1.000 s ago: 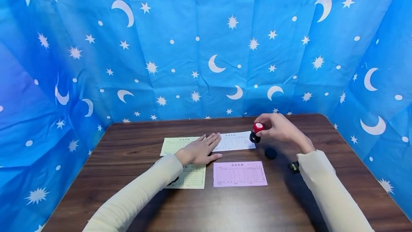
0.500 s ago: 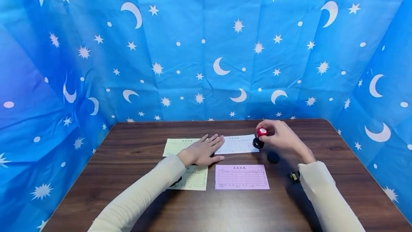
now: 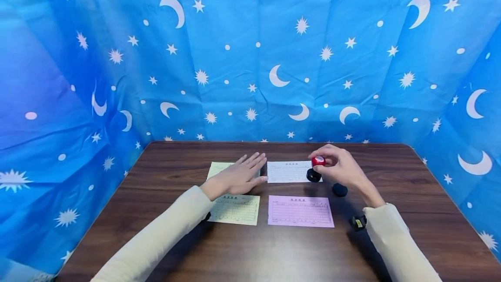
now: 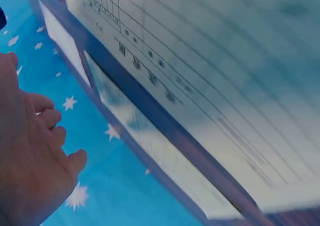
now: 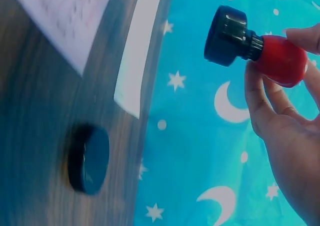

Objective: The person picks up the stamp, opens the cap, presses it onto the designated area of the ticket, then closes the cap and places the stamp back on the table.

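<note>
Brown wooden worktop: before you, with blue star-and-moon cloth behind and on both sides.
Far-left pale-green paper form: on the worktop's back row.
White paper form: just right of the far-left form.
Near-left pale-green paper form: before the far-left form.
Pink paper form: right of the near-left form, before the white one.
Round black cap: on the worktop, right of the white form.
Left grip: your hand is over the far-left form.
Right grip: around your red-knobbed round black stamp, above the white form's right end.
</note>
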Demonstrator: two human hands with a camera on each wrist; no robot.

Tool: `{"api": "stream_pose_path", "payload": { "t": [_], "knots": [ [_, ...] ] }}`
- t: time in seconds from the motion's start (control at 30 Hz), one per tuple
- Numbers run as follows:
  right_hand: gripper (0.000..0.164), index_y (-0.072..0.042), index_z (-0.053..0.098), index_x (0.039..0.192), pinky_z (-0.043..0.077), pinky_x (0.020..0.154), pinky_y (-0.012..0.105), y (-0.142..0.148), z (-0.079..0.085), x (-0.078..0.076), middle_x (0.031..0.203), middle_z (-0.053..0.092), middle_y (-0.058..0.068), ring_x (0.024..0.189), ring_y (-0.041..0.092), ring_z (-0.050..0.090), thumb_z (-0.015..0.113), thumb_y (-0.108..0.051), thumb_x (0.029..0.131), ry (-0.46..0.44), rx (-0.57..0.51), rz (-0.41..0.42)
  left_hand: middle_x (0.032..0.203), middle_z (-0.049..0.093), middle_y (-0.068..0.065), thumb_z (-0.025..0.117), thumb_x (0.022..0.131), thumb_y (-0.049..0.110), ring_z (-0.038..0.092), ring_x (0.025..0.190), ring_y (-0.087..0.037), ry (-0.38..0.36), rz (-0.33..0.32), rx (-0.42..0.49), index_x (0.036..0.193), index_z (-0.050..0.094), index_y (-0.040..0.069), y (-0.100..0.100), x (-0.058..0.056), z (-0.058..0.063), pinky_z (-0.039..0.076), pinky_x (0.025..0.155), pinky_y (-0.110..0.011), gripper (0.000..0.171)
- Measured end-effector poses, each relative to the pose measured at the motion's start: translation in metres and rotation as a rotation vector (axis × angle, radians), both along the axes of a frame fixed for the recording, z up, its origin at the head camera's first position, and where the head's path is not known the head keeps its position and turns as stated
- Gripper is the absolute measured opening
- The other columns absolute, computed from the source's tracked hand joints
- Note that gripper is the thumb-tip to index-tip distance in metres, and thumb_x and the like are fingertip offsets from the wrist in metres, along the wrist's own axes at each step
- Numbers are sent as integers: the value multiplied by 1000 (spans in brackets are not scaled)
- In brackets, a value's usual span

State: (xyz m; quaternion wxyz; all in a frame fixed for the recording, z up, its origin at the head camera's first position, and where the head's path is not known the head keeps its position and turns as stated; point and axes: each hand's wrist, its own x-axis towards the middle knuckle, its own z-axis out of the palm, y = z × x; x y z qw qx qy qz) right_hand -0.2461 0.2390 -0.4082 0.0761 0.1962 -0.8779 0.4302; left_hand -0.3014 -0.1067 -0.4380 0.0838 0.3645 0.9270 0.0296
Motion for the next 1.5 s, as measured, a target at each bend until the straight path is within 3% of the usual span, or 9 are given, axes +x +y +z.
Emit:
{"api": "stream_pose_path", "payload": {
  "t": [0.17, 0.4, 0.67, 0.87, 1.0, 1.27, 1.5],
  "knots": [
    [40, -9, 70, 132, 63, 99, 42, -13, -1, 5, 129, 71, 16, 113, 33, 73, 80, -14, 94, -32, -94, 18, 179, 11, -4, 27, 111, 63, 10, 167, -22, -5, 14, 28, 170, 13, 15, -28, 22, 10, 12, 137, -50, 77],
    [38, -2, 68, 125, 59, 99, 22, -32, 0, 14, 124, 71, 18, 114, 32, 72, 82, -11, 91, -98, -240, 41, 177, 20, -9, 29, 111, 62, 20, 165, -28, 4, 8, 42, 169, 23, 14, -68, 52, 8, 21, 135, -51, 76],
    [45, -5, 70, 132, 63, 93, 27, -59, 1, 23, 127, 72, 16, 114, 30, 71, 84, -13, 90, -115, -233, 163, 176, 24, -11, 38, 113, 52, 25, 164, -30, 32, 17, 23, 168, 26, 12, -105, 78, 2, 24, 133, -54, 69],
    [43, -10, 72, 129, 65, 90, 29, -78, 1, 29, 124, 75, 13, 109, 27, 74, 85, -15, 89, -138, -178, 171, 176, 25, -9, 38, 112, 53, 27, 163, -29, 35, 40, 4, 168, 25, 12, -130, 90, -10, 27, 132, -54, 71],
    [38, -11, 73, 127, 64, 92, 30, -87, 0, 31, 121, 76, 11, 109, 25, 75, 83, -13, 90, -131, -173, 220, 177, 22, -8, 34, 111, 59, 25, 164, -30, 7, 64, -13, 169, 22, 12, -140, 96, -20, 30, 131, -53, 76],
    [41, -7, 73, 130, 64, 93, 30, -112, -6, 33, 124, 75, 15, 112, 29, 75, 81, -9, 90, -213, -230, 305, 178, 15, -8, 30, 109, 66, 19, 165, -32, -10, 86, -16, 170, 17, 12, -148, 105, -29, 29, 130, -55, 83],
    [42, -10, 76, 126, 63, 94, 27, -132, -10, 34, 119, 79, 10, 106, 20, 78, 87, -12, 86, -229, -214, 323, 179, 11, -6, 29, 109, 66, 16, 166, -28, 13, 60, -28, 170, 15, 12, -151, 108, -36, 24, 133, -54, 83]
  ]
}}
